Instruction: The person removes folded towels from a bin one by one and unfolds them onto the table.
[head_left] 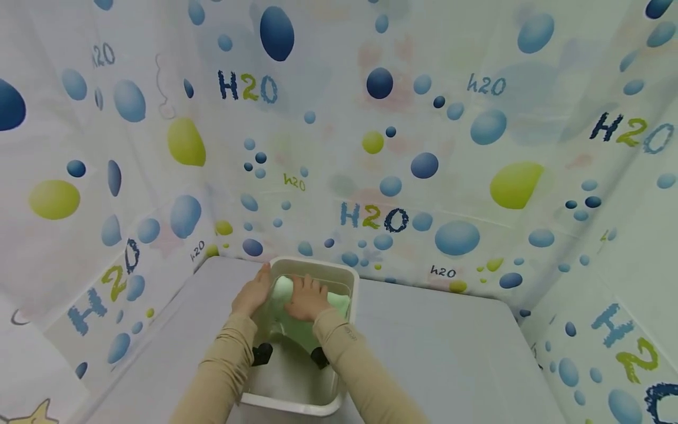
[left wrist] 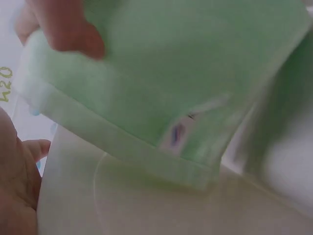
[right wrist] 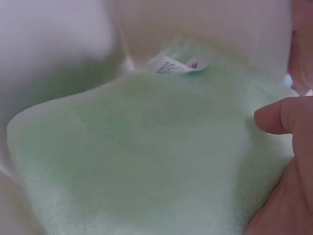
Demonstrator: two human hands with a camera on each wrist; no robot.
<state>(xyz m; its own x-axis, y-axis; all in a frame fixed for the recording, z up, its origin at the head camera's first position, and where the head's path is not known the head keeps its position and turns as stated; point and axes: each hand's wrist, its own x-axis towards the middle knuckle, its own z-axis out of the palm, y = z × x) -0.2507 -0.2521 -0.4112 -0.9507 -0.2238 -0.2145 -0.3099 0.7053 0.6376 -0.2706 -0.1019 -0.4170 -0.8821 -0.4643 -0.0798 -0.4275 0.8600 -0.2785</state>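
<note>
A pale green towel (head_left: 339,302) is inside a white plastic tub (head_left: 296,407), spread up toward its far end. My right hand (head_left: 308,299) grips the towel near its upper edge; in the right wrist view the thumb (right wrist: 275,116) lies across the near face and the other fingers are hidden behind the cloth. A small printed label (left wrist: 177,136) sticks out at the towel's hemmed edge. My left hand (head_left: 253,294) rests at the tub's left rim, fingers fairly straight, beside the towel with no cloth in it.
The tub stands on a white table (head_left: 439,347), which extends to both sides of it. A white curtain (head_left: 339,147) printed with bubbles and "H2O" hangs behind the table and along both sides. Black wrist-worn devices (head_left: 262,354) sit under both sleeves, over the tub.
</note>
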